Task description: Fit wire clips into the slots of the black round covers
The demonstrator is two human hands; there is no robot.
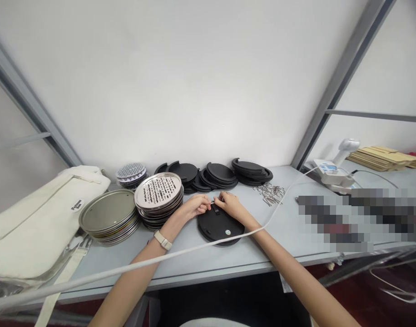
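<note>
A black round plate (pixel 208 229) with a small round sticker lies on the table in front of me. My left hand (pixel 197 205) is closed in a pinch at its far edge, on a small bent metal wire hook (pixel 212 202). My right hand (pixel 231 205) rests over the plate's far right part, its fingers bent and closed near the same hook. What the right fingertips hold is hidden. Close to the hook, a short black tab (pixel 216 210) shows on the plate. Loose wire hooks (pixel 272 194) lie in a pile to the right.
Stacked patterned round plates (pixel 158 190) and metal lids (pixel 107 211) stand left, beside a cream bag (pixel 41 222). Black round trays (pixel 220 173) line the wall. A white cable (pixel 180 255) crosses in front of my arms. A white handheld scanner (pixel 346 147) is at the right.
</note>
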